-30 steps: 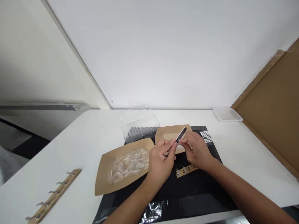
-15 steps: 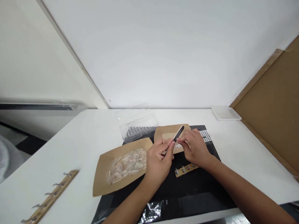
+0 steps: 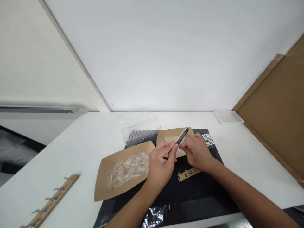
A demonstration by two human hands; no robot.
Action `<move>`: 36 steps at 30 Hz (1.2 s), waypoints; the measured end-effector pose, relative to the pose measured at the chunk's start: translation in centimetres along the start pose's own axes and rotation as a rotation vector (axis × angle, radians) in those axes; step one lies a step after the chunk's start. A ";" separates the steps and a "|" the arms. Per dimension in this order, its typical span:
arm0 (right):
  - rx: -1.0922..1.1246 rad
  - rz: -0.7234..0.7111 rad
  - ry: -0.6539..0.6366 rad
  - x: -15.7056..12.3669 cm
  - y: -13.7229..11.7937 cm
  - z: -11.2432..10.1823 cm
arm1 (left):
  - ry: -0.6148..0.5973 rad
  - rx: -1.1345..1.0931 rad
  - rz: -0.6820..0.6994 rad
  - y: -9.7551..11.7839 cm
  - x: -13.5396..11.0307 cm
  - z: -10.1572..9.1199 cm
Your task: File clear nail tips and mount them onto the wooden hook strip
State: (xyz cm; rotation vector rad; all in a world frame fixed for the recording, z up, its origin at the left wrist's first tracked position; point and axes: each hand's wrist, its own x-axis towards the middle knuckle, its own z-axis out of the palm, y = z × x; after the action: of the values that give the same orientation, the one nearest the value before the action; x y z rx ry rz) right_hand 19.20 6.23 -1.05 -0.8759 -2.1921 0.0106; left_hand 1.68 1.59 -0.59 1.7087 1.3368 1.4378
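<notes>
My left hand (image 3: 163, 158) is closed around a nail file (image 3: 182, 136), dark with a pale edge, which slants up to the right. Close beside the file, my right hand (image 3: 196, 150) is in a pinch; what lies between its fingertips is too small to make out. Behind both hands is a small cardboard tray (image 3: 163, 134) with pale bits in it. A larger cardboard tray (image 3: 104, 172) on the left holds many clear plastic nail tips (image 3: 129, 169). Below my right hand, a short cardboard strip (image 3: 182, 178) carries several shiny metal pieces.
A black mat (image 3: 190, 196) covers the front of the white table (image 3: 78, 152). Beyond it lie a clear case (image 3: 142, 129) with dark pieces, a sheet of white dots (image 3: 209, 139) and a translucent lid (image 3: 229, 116). A strip with metal clips (image 3: 55, 198) is at left; cardboard (image 3: 275, 104) stands at right.
My right fingertips have moved slightly, with the hand tilting a little lower by the file. The left hand keeps its grip on the file. The view has shifted a touch.
</notes>
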 end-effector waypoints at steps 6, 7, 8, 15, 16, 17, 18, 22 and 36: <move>0.223 0.150 0.169 -0.6 0.1 -0.6 | 0.114 0.142 0.048 0.1 0.4 -0.9; 0.293 0.197 0.183 -0.7 0.2 -0.7 | 0.153 0.173 0.042 -0.1 0.7 -1.2; 0.362 0.247 0.189 -0.8 0.4 -0.8 | 0.184 0.195 0.030 -0.3 1.0 -1.7; 0.727 0.442 0.272 -1.1 0.9 -0.8 | 0.226 0.565 0.031 -1.0 1.3 -6.3; 0.730 0.432 0.285 -1.1 0.8 -0.9 | 0.226 0.629 0.026 -1.2 0.9 -7.0; 0.724 0.415 0.299 -1.1 0.8 -1.0 | 0.207 0.686 0.025 -1.5 0.5 -7.6; 0.715 0.393 0.314 -1.1 0.8 -1.1 | 0.186 0.735 0.018 -1.8 0.0 -8.3; 0.677 0.317 0.345 -1.2 0.9 -1.2 | 0.108 0.949 -0.084 -3.6 -1.6 -10.3; 0.353 -0.160 0.210 -1.6 -0.2 -0.8 | -0.101 0.019 -0.300 1.7 -3.4 -3.6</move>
State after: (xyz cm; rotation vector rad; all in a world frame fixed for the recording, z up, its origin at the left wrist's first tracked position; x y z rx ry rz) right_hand 20.39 4.90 -1.45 -0.4799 -1.9761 0.2120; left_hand -0.92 -2.76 0.50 1.4947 1.4817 1.1587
